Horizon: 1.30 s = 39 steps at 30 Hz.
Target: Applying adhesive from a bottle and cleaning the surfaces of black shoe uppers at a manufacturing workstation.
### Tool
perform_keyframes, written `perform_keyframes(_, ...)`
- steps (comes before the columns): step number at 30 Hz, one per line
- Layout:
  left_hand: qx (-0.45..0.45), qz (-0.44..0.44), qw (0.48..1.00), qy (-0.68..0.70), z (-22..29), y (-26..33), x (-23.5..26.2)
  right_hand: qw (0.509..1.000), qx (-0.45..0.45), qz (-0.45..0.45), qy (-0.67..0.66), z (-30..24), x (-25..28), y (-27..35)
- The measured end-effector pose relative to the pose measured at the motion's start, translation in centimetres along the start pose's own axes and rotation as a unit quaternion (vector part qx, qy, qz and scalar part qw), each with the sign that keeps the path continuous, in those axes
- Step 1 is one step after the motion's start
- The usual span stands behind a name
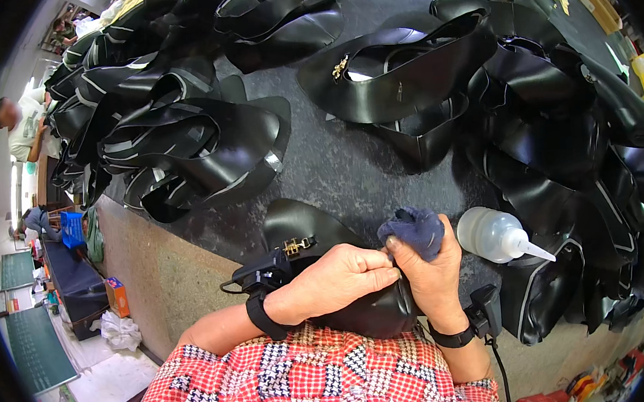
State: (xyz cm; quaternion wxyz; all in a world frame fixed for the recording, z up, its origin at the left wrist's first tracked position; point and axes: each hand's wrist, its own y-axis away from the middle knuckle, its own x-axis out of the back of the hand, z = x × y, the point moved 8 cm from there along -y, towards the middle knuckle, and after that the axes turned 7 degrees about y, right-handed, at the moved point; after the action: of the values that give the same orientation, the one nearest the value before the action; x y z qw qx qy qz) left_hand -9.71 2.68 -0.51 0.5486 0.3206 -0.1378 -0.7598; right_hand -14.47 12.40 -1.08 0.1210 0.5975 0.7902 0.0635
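Observation:
A black leather bag piece with a gold-coloured metal fitting lies at the near table edge, against my lap. My left hand is closed over it, thumb and fingers pinched together. What sits in that pinch is hidden. Bunched in my right hand is a dark blue cloth, pushed up above the fingers. The right thumb tip meets the left fingertips over the bag piece. Just right of the right hand, a translucent squeeze bottle with a pointed white nozzle lies on its side.
Black leather bag pieces are heaped at the left of the dark table. More bag pieces pile up along the right, and one large piece lies towards the far middle. Another person is at the far left.

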Motion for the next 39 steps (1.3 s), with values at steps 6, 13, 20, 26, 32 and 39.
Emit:
perform_keyframes(6,0.001,0.018,1.0,-0.002,0.3,0.0,0.4,0.968,-0.144,0.028,-0.203,1.1,0.7,0.3)
perform_keyframes(13,0.008,0.04,0.998,0.04,1.1,0.3,0.0,0.988,-0.029,-0.069,-0.135,-0.6,0.0,1.0)
perform_keyframes(20,-0.029,0.068,0.997,-0.039,0.0,0.3,0.2,0.993,0.051,-0.029,0.107,-0.8,0.4,0.8)
perform_keyframes(26,-0.027,0.029,0.996,-0.079,0.1,0.6,-0.4,0.999,0.019,0.016,0.026,-0.2,0.0,0.7)
perform_keyframes(32,-0.008,0.025,0.999,-0.018,0.6,0.7,-0.2,0.981,-0.069,0.013,-0.182,0.0,1.9,0.3)
perform_keyframes(39,-0.021,0.055,0.998,-0.008,0.6,1.0,0.0,0.996,0.008,-0.074,-0.05,-0.8,-0.3,1.4)
